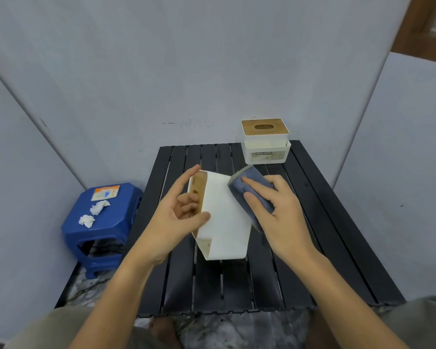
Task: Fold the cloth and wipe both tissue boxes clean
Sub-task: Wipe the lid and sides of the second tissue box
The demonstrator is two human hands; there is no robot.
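A white tissue box (224, 217) with a wooden lid lies tipped on its side above the black slatted table (312, 248), lid facing left. My left hand (176, 217) grips its left end, thumb on the white face, fingers over the lid. My right hand (280, 210) presses a folded blue-grey cloth (249, 195) against the box's upper right edge. A second white tissue box (266, 144) with a wooden slotted lid stands upright at the table's far right.
A blue plastic stool (101, 230) stands left of the table, with two crumpled white tissues (93, 212) and an orange-white packet (105, 193) on top. Grey panels wall in the back and sides. My knees are at the table's near edge.
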